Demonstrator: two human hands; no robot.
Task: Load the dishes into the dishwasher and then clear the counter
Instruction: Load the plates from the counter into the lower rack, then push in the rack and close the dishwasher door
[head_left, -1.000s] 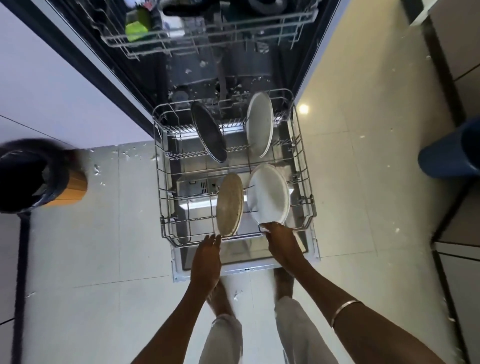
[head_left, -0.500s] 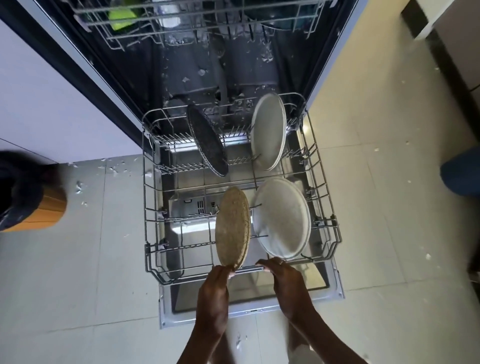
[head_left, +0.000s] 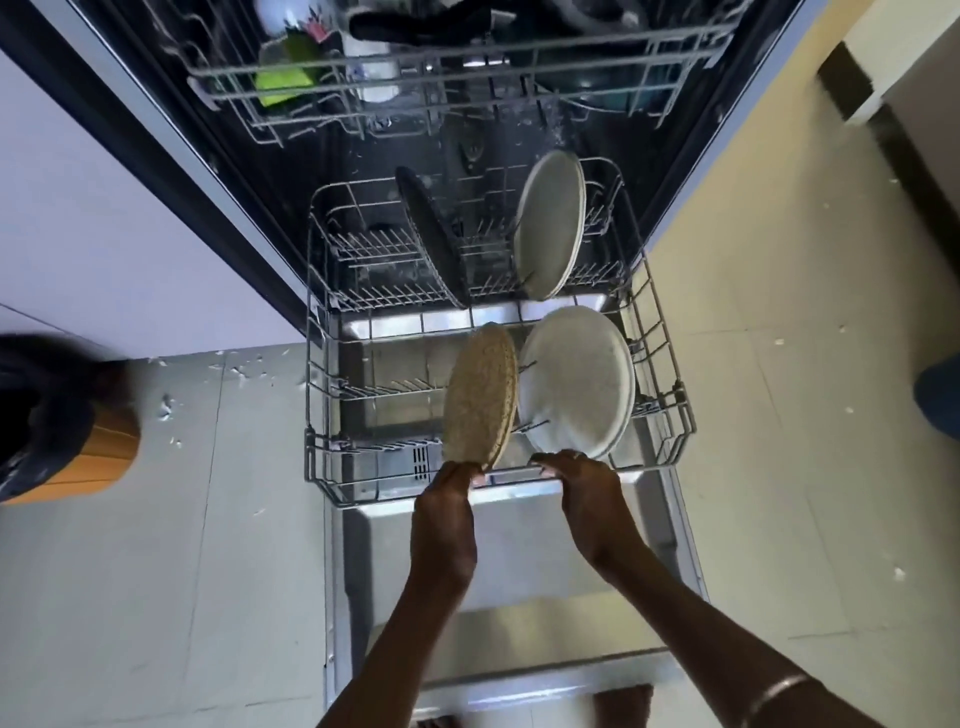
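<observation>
The dishwasher's lower rack (head_left: 322, 457) stands partly over the open door (head_left: 519, 587). A tan speckled plate (head_left: 480, 395) and a white plate (head_left: 576, 382) stand upright in its front row. Behind them stand a dark plate (head_left: 431, 239) and a cream plate (head_left: 550, 223). My left hand (head_left: 447, 509) grips the rack's front rail just below the tan plate. My right hand (head_left: 584, 486) curls its fingers over the same rail below the white plate. The upper rack (head_left: 467, 83) holds a green item (head_left: 285, 78) and dark dishes.
A dark bin with an orange wooden base (head_left: 67, 447) stands on the floor at the left. A blue object (head_left: 943, 395) shows at the right edge. White specks litter the tiled floor. Cabinet fronts flank the dishwasher on both sides.
Both hands left the front plates and took hold of the rack's front rail. The rack has slid back toward the dishwasher, baring more of the door.
</observation>
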